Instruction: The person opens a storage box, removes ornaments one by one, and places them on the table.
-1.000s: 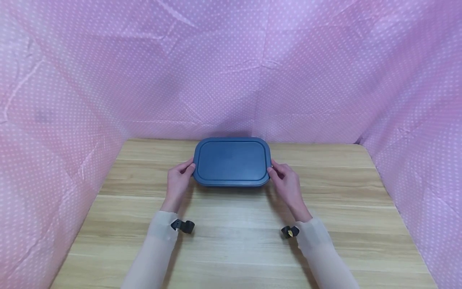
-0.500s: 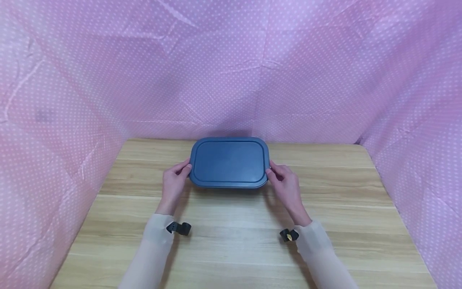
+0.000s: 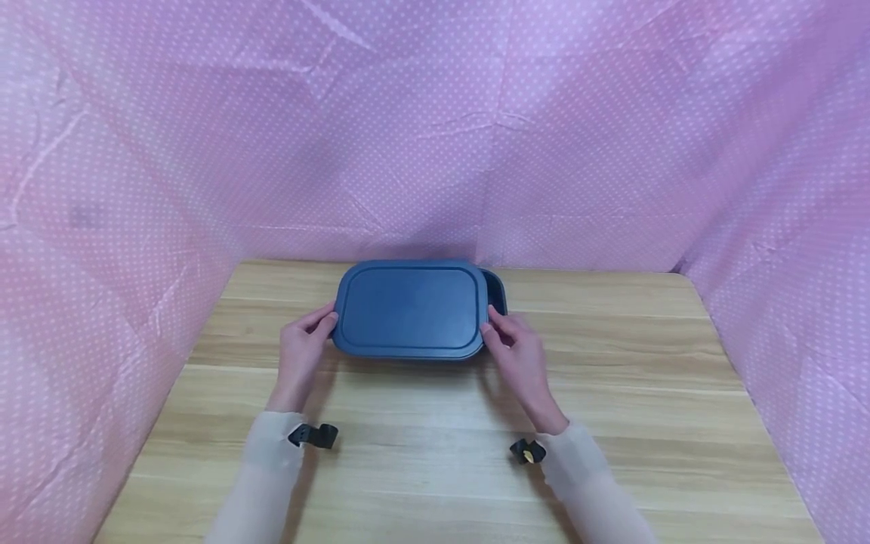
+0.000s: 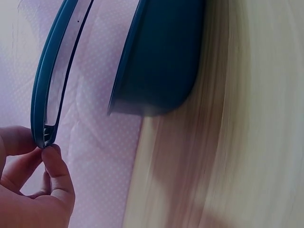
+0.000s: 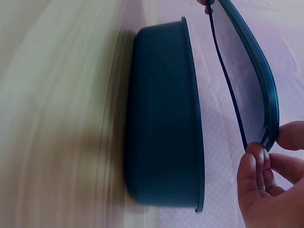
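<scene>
A dark blue lid [image 3: 411, 310] hangs above a matching deep container [image 3: 498, 291], shifted left so that the container's right end shows in the head view. My left hand [image 3: 301, 355] pinches the lid's left end between thumb and fingers; my right hand [image 3: 522, 363] pinches its right end. In the left wrist view a gap separates the lid [image 4: 42, 85] from the container [image 4: 159, 61]. The right wrist view shows the container [image 5: 164, 118] standing on the table, apart from the raised lid [image 5: 268, 90]. The container's inside is mostly hidden.
The wooden table [image 3: 421, 468] spreads around the container. Pink dotted cloth [image 3: 435, 151] hangs behind it and on both sides, close beyond the container's back edge. A small black device is strapped at each wrist.
Both hands have moved left and slightly toward the near edge with the lid. The container's right end, covered before, now shows.
</scene>
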Demonstrator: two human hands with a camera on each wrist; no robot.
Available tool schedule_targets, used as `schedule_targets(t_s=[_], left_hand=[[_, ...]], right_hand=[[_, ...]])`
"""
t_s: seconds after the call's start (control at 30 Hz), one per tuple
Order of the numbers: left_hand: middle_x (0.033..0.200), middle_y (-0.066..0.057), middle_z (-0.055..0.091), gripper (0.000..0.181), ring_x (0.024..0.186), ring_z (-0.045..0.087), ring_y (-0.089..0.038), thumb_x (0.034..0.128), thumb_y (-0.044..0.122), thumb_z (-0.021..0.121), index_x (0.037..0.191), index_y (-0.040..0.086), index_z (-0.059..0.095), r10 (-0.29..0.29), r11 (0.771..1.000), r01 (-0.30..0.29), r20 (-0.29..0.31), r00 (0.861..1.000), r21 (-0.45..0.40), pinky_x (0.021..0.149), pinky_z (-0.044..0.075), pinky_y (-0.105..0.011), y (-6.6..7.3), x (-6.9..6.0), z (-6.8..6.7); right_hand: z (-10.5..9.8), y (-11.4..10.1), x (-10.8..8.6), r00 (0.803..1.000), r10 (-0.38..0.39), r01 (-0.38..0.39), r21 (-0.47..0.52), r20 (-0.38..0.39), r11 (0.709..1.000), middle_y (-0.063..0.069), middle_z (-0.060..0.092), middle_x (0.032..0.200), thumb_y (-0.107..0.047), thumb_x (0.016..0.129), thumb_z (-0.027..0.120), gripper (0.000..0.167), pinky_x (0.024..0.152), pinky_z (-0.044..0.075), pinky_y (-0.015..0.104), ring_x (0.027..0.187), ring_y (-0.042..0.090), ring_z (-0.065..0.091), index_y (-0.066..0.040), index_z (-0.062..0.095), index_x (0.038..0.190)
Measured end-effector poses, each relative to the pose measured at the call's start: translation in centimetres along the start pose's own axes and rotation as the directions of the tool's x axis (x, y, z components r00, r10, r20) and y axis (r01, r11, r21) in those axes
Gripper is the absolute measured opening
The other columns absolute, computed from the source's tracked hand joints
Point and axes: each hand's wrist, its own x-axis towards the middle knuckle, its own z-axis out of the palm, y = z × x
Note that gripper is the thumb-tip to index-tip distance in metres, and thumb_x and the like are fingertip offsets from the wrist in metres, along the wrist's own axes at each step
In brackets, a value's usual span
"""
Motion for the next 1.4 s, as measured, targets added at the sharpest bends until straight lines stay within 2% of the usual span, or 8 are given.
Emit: schedule_targets(t_s=[0.13,0.43,0.67,0.87,1.1,1.23,1.4], left_hand=[[0.14,-0.017,0.064,0.039,0.093,0.065,0.006,0.1048,0.02,0.062,0.138,0.001,0.065,-0.026,1.0,0.026,0.0,1.0,0.015,0.085,0.051,-0.01,-0.1,0.0,-1.1],[0.145,-0.014,0.061,0.046,0.101,0.063,0.004,0.1062,0.032,0.06,0.144,0.005,0.061,-0.043,0.997,0.042,0.014,0.999,0.067,0.089,0.049,-0.01,-0.5,-0.2,-3.9],[0.145,-0.019,0.059,0.048,0.102,0.062,0.007,0.1065,0.032,0.059,0.144,0.002,0.06,-0.027,0.994,0.028,-0.011,1.0,0.105,0.087,0.05,-0.01,-0.9,-0.2,-6.0],[0.149,-0.019,0.055,0.051,0.108,0.059,0.008,0.1079,0.033,0.056,0.147,0.001,0.056,-0.061,0.991,0.062,-0.018,0.998,0.115,0.09,0.048,-0.009,-1.1,-0.6,-7.7],[0.149,-0.016,0.056,0.054,0.106,0.06,0.008,0.1066,0.041,0.056,0.148,0.007,0.057,-0.092,0.976,0.1,-0.049,0.995,0.194,0.087,0.048,-0.009,-1.3,-0.5,-9.4],[0.149,-0.016,0.056,0.052,0.099,0.06,0.012,0.1066,0.039,0.056,0.148,0.007,0.058,-0.113,0.972,0.127,-0.082,0.99,0.196,0.085,0.048,-0.008,-1.5,-0.5,-10.3],[0.144,-0.01,0.061,0.052,0.093,0.061,0.015,0.1063,0.036,0.058,0.146,0.003,0.058,-0.103,0.976,0.121,-0.106,0.989,0.182,0.083,0.048,-0.007,-2.0,-0.6,-11.5]], right_hand=[[1.0,-0.5,-0.1,1.0,-0.009,0.009,0.021,-0.005,1.0,0.015,0.07,0.113,-0.012,0.1,0.068,0.038,0.082,0.054,0.016,0.097,0.02,0.065,0.0,0.066,0.136],[2.9,-1.8,-0.6,0.999,-0.034,0.033,0.03,0.023,0.999,0.01,0.07,0.11,-0.012,0.1,0.069,0.037,0.078,0.054,0.019,0.091,0.017,0.063,0.0,0.066,0.135],[4.8,-2.5,-1.1,0.996,-0.074,0.072,0.062,0.039,0.996,0.009,0.068,0.103,-0.009,0.098,0.07,0.038,0.082,0.057,0.024,0.092,0.016,0.064,0.003,0.066,0.134],[6.4,-3.0,-1.6,0.992,-0.113,0.11,0.062,0.049,0.992,0.008,0.069,0.101,-0.009,0.097,0.072,0.04,0.077,0.054,0.024,0.089,0.016,0.064,0.004,0.066,0.134],[7.8,-3.6,-2.1,0.991,-0.102,0.097,0.062,0.085,0.993,0.005,0.067,0.103,-0.012,0.098,0.071,0.04,0.079,0.055,0.025,0.09,0.015,0.064,0.004,0.065,0.135],[8.8,-4.0,-2.5,0.989,-0.099,0.094,0.055,0.107,0.994,0.004,0.066,0.103,-0.013,0.099,0.07,0.042,0.081,0.056,0.026,0.091,0.014,0.064,0.004,0.063,0.137],[10.1,-4.2,-2.8,0.986,-0.117,0.113,0.044,0.12,0.993,0.004,0.066,0.103,-0.014,0.099,0.07,0.043,0.082,0.056,0.027,0.092,0.014,0.066,0.003,0.063,0.137]])
